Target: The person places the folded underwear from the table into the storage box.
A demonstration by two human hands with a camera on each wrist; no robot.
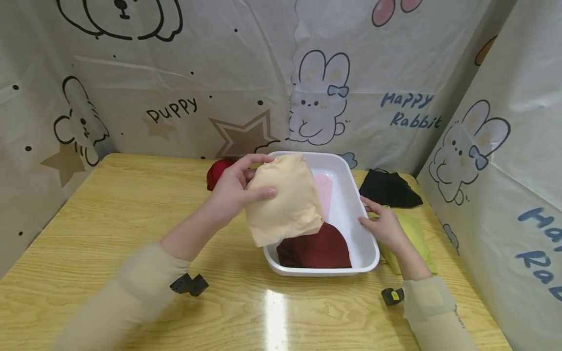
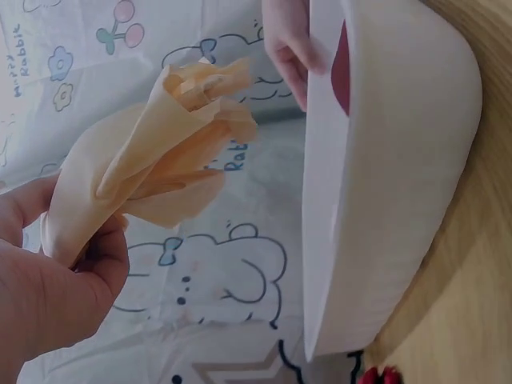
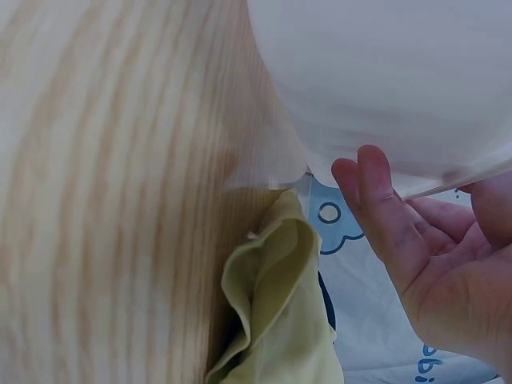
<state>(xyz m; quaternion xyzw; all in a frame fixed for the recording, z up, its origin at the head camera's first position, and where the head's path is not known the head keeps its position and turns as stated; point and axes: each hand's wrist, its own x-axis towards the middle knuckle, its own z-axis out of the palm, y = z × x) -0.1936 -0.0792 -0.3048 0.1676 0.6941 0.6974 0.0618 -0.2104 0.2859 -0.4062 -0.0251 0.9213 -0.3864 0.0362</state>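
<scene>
My left hand (image 1: 232,190) pinches a folded beige cloth (image 1: 287,200) by its left edge, thumb on the near face, and holds it up over a white plastic tub (image 1: 347,209). In the left wrist view the beige cloth (image 2: 132,168) hangs in loose folds, clear of the tub wall (image 2: 408,168). My right hand (image 1: 386,229) holds the tub's right rim; in the right wrist view the fingers (image 3: 380,200) lie under the rim and the thumb reaches over it. Inside the tub lie a dark red cloth (image 1: 320,251) and a pink cloth (image 1: 325,190), partly hidden.
A black cloth (image 1: 388,187) and a yellow-green cloth (image 1: 410,239) lie right of the tub, the latter partly behind my right arm. A red cloth (image 1: 217,173) sits behind my left hand. Printed sheets (image 1: 246,73) wall the wooden table (image 1: 110,209) at back and sides.
</scene>
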